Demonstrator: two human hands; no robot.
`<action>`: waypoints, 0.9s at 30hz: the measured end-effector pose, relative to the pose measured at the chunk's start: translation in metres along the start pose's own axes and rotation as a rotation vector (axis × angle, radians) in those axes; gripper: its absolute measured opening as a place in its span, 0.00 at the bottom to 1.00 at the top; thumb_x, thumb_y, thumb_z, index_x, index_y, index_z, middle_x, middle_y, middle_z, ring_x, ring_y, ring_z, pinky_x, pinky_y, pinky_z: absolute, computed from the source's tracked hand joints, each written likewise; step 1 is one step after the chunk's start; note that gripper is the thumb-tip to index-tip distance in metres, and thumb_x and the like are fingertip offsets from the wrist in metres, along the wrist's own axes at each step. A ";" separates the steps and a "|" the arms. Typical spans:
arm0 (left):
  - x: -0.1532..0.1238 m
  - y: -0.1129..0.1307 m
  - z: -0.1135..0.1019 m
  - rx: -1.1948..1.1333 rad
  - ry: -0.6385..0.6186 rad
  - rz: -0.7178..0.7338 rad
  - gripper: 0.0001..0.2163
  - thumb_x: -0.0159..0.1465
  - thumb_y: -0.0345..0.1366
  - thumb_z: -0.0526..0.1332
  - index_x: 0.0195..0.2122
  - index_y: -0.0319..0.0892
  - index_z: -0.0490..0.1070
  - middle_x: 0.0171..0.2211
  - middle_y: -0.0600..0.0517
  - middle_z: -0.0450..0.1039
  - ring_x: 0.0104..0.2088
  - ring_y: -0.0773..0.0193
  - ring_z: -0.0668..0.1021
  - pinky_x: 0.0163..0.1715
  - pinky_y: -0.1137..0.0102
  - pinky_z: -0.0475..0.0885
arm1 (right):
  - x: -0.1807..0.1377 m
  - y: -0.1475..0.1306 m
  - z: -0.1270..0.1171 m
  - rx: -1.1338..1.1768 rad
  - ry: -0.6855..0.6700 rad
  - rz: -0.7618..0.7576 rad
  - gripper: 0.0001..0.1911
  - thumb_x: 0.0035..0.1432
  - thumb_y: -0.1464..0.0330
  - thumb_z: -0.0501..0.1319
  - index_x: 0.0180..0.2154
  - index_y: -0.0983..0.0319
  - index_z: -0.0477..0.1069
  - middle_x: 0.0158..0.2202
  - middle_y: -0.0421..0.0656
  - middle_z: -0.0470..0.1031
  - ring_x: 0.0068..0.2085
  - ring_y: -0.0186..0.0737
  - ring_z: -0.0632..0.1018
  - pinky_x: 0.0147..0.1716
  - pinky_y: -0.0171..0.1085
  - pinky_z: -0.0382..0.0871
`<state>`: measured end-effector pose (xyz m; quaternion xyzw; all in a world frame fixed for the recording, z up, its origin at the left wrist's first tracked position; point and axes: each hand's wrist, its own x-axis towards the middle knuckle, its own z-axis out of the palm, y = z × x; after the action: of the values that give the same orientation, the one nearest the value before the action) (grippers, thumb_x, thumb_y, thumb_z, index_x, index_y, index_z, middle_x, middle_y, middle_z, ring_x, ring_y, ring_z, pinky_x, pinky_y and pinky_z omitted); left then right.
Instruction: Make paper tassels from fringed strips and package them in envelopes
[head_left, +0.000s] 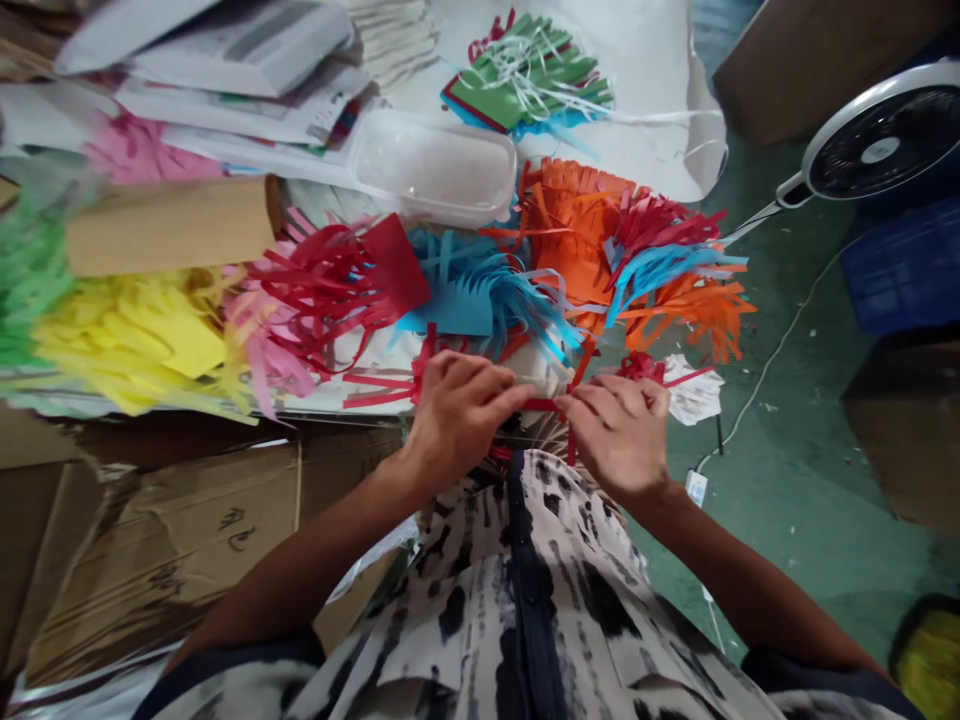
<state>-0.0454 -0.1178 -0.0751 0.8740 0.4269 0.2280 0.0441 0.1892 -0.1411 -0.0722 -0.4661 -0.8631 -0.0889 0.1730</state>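
Note:
My left hand (457,410) and my right hand (619,425) meet close in front of my chest, both pinching a narrow red paper strip (541,404) between their fingertips. More loose red strips (379,385) lie just to the left of my left hand. Beyond the hands lie fringed sheets of cut paper: red (337,280), blue (480,290), orange (592,230) and pink (259,345).
A clear plastic box (431,165) stands behind the paper. Yellow fringed paper (142,345) and a brown cardboard piece (169,225) lie at the left, green paper (532,75) at the back. Flattened cartons (172,540) are at lower left, a fan (877,140) on the green floor at right.

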 end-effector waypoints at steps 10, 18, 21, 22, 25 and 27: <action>-0.042 -0.026 -0.024 0.109 0.034 0.079 0.14 0.69 0.29 0.62 0.52 0.55 0.75 0.51 0.58 0.82 0.55 0.54 0.77 0.69 0.42 0.57 | -0.025 0.016 0.001 0.013 0.035 -0.059 0.14 0.65 0.74 0.65 0.49 0.54 0.79 0.47 0.38 0.86 0.54 0.47 0.75 0.51 0.50 0.54; -0.002 0.002 0.004 0.039 0.010 0.210 0.05 0.72 0.32 0.63 0.46 0.45 0.77 0.43 0.52 0.82 0.45 0.57 0.78 0.47 0.61 0.73 | -0.012 0.010 -0.008 0.059 -0.033 -0.021 0.10 0.66 0.70 0.60 0.45 0.53 0.77 0.45 0.38 0.84 0.55 0.51 0.75 0.53 0.53 0.56; 0.006 0.000 0.013 0.024 -0.095 0.183 0.04 0.73 0.32 0.62 0.42 0.41 0.76 0.38 0.50 0.79 0.39 0.58 0.75 0.41 0.63 0.72 | -0.008 0.008 -0.009 0.069 -0.029 0.012 0.08 0.68 0.68 0.61 0.46 0.55 0.77 0.46 0.40 0.84 0.54 0.51 0.75 0.52 0.52 0.56; 0.006 -0.001 0.014 0.028 -0.102 0.170 0.04 0.73 0.31 0.61 0.41 0.40 0.76 0.38 0.49 0.79 0.38 0.57 0.75 0.41 0.63 0.72 | -0.006 0.006 -0.007 0.075 -0.021 0.021 0.07 0.69 0.67 0.62 0.46 0.57 0.78 0.46 0.41 0.84 0.54 0.50 0.75 0.52 0.52 0.56; 0.005 -0.002 0.017 0.049 -0.083 0.136 0.05 0.73 0.31 0.60 0.41 0.39 0.75 0.37 0.48 0.77 0.39 0.56 0.74 0.41 0.62 0.70 | -0.001 0.002 -0.001 0.103 -0.021 0.029 0.06 0.71 0.67 0.63 0.44 0.58 0.79 0.43 0.42 0.84 0.50 0.48 0.75 0.49 0.49 0.55; 0.005 -0.001 0.018 0.065 -0.068 0.105 0.06 0.74 0.33 0.59 0.41 0.39 0.75 0.37 0.48 0.77 0.39 0.55 0.74 0.40 0.61 0.68 | 0.002 0.001 0.004 0.130 -0.057 0.049 0.08 0.72 0.66 0.61 0.40 0.58 0.78 0.40 0.42 0.83 0.48 0.47 0.75 0.47 0.48 0.54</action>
<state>-0.0357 -0.1115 -0.0899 0.9034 0.3859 0.1863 0.0180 0.1884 -0.1378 -0.0747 -0.4772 -0.8600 -0.0153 0.1802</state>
